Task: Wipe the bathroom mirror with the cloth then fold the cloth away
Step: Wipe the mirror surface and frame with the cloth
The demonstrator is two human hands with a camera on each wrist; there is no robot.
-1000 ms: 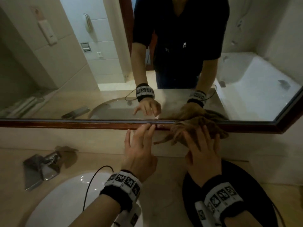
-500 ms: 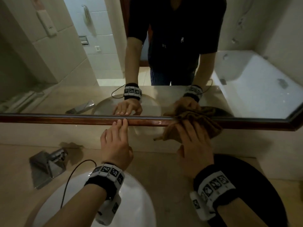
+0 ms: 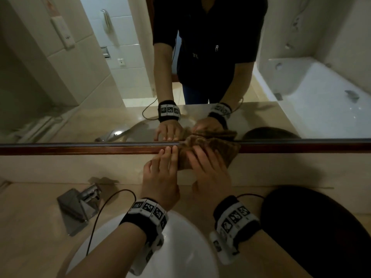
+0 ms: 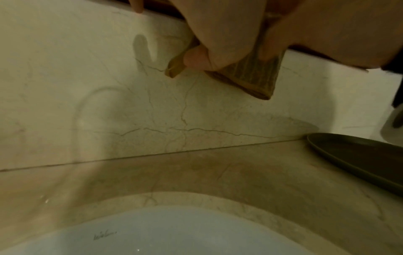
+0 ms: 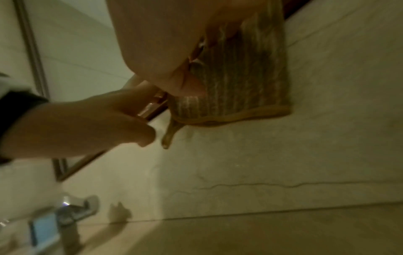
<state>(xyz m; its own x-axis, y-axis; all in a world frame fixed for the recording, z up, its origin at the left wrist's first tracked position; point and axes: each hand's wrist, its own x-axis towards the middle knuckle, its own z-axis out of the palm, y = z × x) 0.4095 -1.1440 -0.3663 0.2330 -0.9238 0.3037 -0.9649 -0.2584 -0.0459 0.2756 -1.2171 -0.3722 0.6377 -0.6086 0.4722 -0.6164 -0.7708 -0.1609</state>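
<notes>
A brown ribbed cloth (image 3: 222,149) is bunched against the mirror's (image 3: 80,87) lower wooden frame (image 3: 80,149). My right hand (image 3: 204,159) lies over it with fingers spread, pressing it to the frame. In the left wrist view the right thumb (image 4: 196,57) curls under the cloth (image 4: 250,77) and pinches it. My left hand (image 3: 166,157) is just left of the cloth, its straight fingers together and touching the frame. The right wrist view shows the cloth (image 5: 240,86) hanging below the frame and the left hand (image 5: 87,120) beside it.
Below my hands are a white sink basin (image 3: 180,247) and a chrome faucet (image 3: 82,205) on the beige marble counter (image 3: 30,227). A dark round plate (image 3: 321,227) sits on the counter at the right. Thin cables run from both wristbands.
The gap between my hands has closed: the left fingers now sit right beside the cloth on the frame. The cloth's loose hanging tail has drawn in under my right hand.
</notes>
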